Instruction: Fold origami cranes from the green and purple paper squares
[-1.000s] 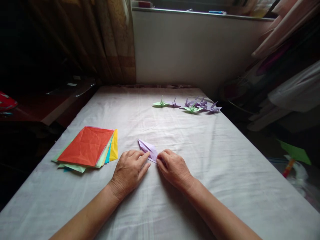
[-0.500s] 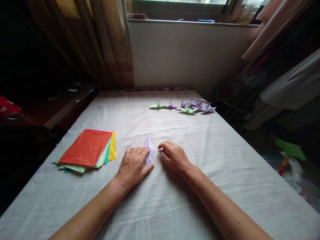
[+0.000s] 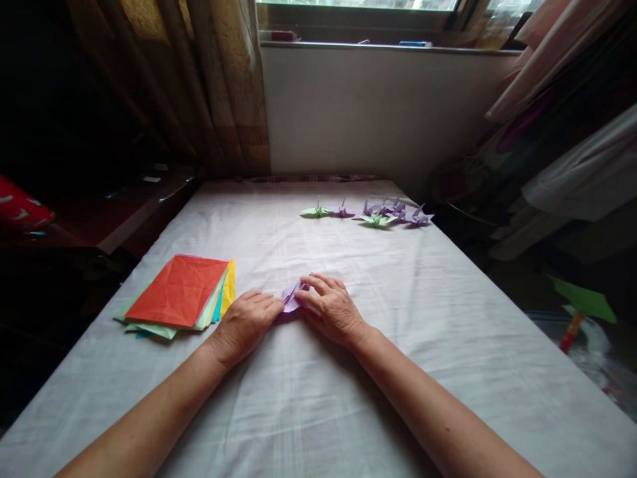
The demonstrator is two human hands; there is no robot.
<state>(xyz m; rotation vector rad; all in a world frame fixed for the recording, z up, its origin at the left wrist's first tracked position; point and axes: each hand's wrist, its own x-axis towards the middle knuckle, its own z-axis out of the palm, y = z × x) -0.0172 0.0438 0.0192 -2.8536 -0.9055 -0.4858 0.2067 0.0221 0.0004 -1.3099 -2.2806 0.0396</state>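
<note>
A folded piece of purple origami paper (image 3: pixel 291 299) is held between my two hands, just above or on the cloth-covered table (image 3: pixel 279 411). My left hand (image 3: pixel 251 322) pinches its left end, fingers pressed together. From the right, my right hand (image 3: pixel 328 305) grips the other end, its fingertips over the paper and hiding part of it. To the left of my left hand lies a stack of coloured paper squares (image 3: pixel 179 290), red on top with green, blue and yellow edges showing.
Several folded paper cranes, purple (image 3: pixel 421 218) and green (image 3: pixel 318 211), stand at the table's far right. Beyond the right edge is a green paper piece on a stick (image 3: pixel 584 300). A curtain (image 3: pixel 233 99) hangs at the back left; clothes (image 3: pixel 572 179) hang at right.
My right hand has moved left and taken hold of the purple paper. The paper has turned from upright to slantwise between both hands. My left hand has shifted slightly left.
</note>
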